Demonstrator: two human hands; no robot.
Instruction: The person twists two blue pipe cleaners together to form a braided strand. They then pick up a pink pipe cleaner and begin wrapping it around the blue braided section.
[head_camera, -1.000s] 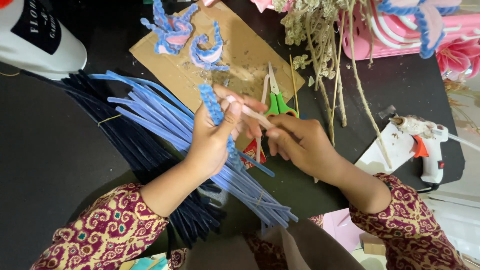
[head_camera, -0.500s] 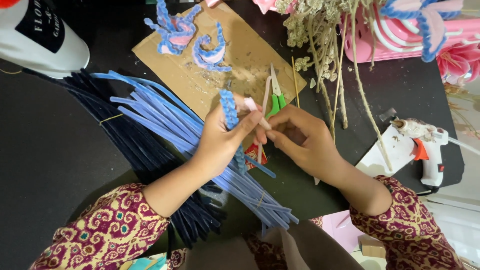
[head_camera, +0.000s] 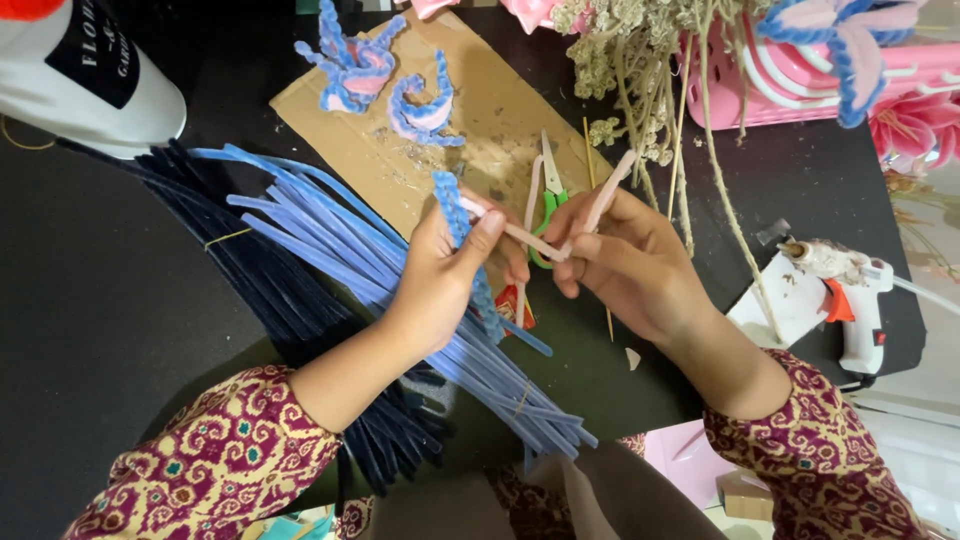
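Pinching a twisted blue pipe cleaner (head_camera: 455, 212) between thumb and fingers, the left hand (head_camera: 447, 275) holds it upright above the black table (head_camera: 120, 300), with the blue strand running down behind the palm and out below it. The right hand (head_camera: 625, 260) is closed around a pale pink pipe cleaner (head_camera: 560, 235), which bends at the fingertips: one arm slants up to the right past the forefinger, the other reaches left to touch the left thumb and the blue piece. The two hands are close together, almost touching, over the near edge of a brown cardboard sheet (head_camera: 500, 120). Just behind the fingers lie green-handled scissors (head_camera: 548, 205), partly hidden. On the cardboard, farther off, rest two finished curls of blue and pink pipe cleaner (head_camera: 385, 80). A fanned bundle of light blue pipe cleaners (head_camera: 340, 240) lies under the left wrist, on top of a darker navy bundle (head_camera: 260, 290). Dried stems (head_camera: 660, 90) droop across the top right, beside a pink basket (head_camera: 800, 90). A white glue gun (head_camera: 850, 290) stands on the right, well apart from the hands. Both sleeves (head_camera: 210, 460) are patterned maroon.
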